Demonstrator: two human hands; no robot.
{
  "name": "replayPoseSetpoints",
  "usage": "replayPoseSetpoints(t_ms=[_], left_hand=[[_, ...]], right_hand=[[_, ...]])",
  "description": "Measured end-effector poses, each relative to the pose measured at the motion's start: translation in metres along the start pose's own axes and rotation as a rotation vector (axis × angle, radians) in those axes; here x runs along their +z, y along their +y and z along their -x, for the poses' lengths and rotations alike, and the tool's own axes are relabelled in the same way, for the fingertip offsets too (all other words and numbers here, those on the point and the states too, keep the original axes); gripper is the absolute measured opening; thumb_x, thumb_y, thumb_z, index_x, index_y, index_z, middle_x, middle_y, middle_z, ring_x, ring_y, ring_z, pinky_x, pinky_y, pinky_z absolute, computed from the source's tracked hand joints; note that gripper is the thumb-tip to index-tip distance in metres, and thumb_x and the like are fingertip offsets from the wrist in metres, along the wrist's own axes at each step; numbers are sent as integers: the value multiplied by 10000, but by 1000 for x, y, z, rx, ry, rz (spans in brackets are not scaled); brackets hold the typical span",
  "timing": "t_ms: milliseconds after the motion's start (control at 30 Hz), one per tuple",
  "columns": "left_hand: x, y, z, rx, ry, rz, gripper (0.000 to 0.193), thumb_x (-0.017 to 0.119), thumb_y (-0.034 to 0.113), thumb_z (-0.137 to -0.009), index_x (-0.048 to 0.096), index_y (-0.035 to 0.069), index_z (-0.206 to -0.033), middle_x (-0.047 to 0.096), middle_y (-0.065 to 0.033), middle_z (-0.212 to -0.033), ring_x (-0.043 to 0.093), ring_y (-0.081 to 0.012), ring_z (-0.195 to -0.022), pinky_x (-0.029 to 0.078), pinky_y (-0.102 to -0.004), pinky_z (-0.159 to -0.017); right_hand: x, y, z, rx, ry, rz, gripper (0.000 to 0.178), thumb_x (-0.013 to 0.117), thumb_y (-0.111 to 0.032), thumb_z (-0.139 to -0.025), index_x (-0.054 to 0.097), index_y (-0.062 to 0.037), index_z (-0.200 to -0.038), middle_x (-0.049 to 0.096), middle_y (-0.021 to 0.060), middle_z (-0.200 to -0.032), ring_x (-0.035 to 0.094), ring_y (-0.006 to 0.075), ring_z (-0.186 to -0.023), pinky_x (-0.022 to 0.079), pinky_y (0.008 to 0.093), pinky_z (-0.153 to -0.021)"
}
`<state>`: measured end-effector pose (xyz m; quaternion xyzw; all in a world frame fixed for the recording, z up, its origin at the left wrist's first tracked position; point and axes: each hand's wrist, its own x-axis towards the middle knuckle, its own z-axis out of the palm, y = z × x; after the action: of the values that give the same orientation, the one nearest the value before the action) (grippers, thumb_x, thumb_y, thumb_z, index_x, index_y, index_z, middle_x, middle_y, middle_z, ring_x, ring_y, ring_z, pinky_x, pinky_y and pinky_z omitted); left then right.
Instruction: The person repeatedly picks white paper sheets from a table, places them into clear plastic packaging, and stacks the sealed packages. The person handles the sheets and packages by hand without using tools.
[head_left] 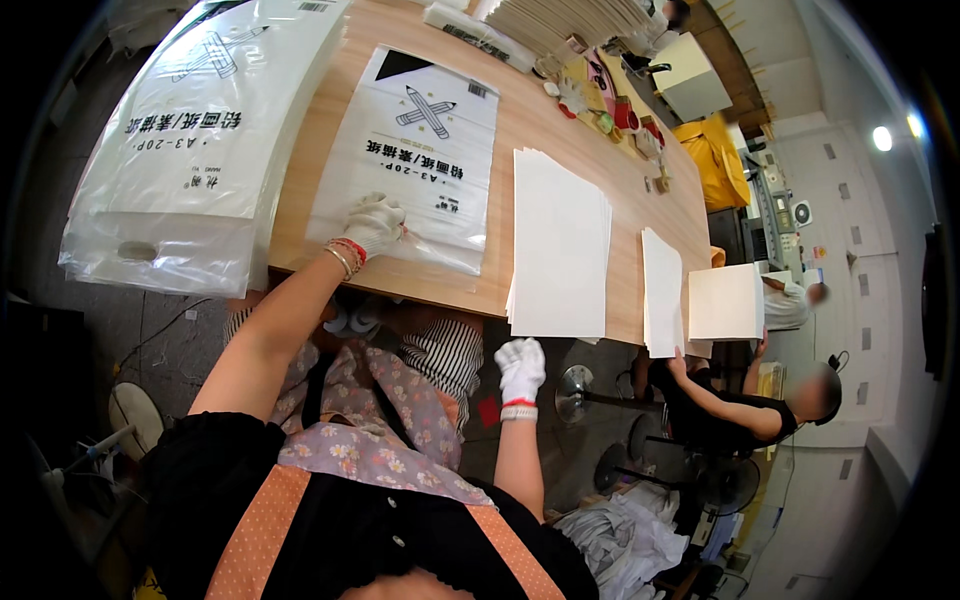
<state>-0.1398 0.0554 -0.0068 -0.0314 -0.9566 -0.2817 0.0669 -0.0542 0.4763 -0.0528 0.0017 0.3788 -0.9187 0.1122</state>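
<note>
My left hand [375, 223], in a white knit glove, is at the near end of a clear printed plastic bag [420, 150] lying flat on the table. Its fingers look bent together on the film, which creases beside them; the fingertips are partly hidden. My right hand [520, 370], gloved too, is closed just off the table's near edge. It is close to the near edge of a stack of white paper sheets [560, 245]; whatever its fingers may hold is hidden. A thick pile of similar plastic bags [190, 150] hangs over the table edge at the left.
The wooden table [300, 230] also carries a smaller paper stack [661, 295], high paper piles [570, 22] at the back, and tape rolls and small items [625, 113]. At the right a co-worker [735, 410] handles paper near a white block of sheets [725, 302]. Stools [575, 393] stand below.
</note>
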Motion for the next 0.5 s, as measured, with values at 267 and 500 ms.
replayPoseSetpoints(t_ms=[267, 500], left_hand=[[-55, 16, -3, -56, -104, 205, 175, 568, 225, -826, 646, 69, -839, 623, -171, -804, 595, -351, -728, 481, -434, -665], [-41, -13, -10, -210, 270, 907, 164, 559, 214, -905, 606, 58, -902, 595, 0, -772, 563, -88, -713, 477, -261, -617]], right_hand=[[190, 73, -46, 502, -72, 331, 362, 524, -179, -942, 466, -15, -1260, 606, 64, -905, 616, 169, -723, 525, 322, -638], [216, 147, -172, -28, -212, 1413, 276, 564, -216, -903, 578, -66, -1133, 600, 87, -1113, 563, 206, -1009, 457, 327, -877]])
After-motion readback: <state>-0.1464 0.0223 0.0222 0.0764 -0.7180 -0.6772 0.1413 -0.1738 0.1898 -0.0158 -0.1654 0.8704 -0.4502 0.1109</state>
